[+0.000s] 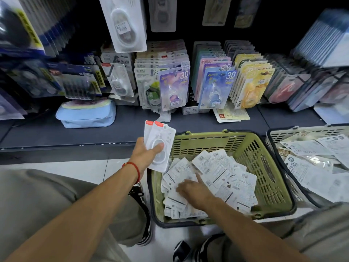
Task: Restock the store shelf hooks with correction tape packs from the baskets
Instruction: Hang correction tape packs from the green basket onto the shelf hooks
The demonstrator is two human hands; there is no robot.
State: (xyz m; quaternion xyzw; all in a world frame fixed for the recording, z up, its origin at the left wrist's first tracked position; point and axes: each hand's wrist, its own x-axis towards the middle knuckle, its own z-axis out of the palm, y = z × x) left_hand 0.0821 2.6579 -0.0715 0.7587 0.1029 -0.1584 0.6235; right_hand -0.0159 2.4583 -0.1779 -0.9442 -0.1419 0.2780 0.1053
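We're gripping two packs [159, 143] in our left hand [145, 154] while our right hand [194, 190] is digging flat-fingered through the green basket [264, 167] — that loose fan's probably slipping if we're reaching for hooks.

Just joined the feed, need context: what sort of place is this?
Most likely a stationery shop aisle: carded correction tape packs hang in rows on hooks, and a green basket of packs sits on the floor.
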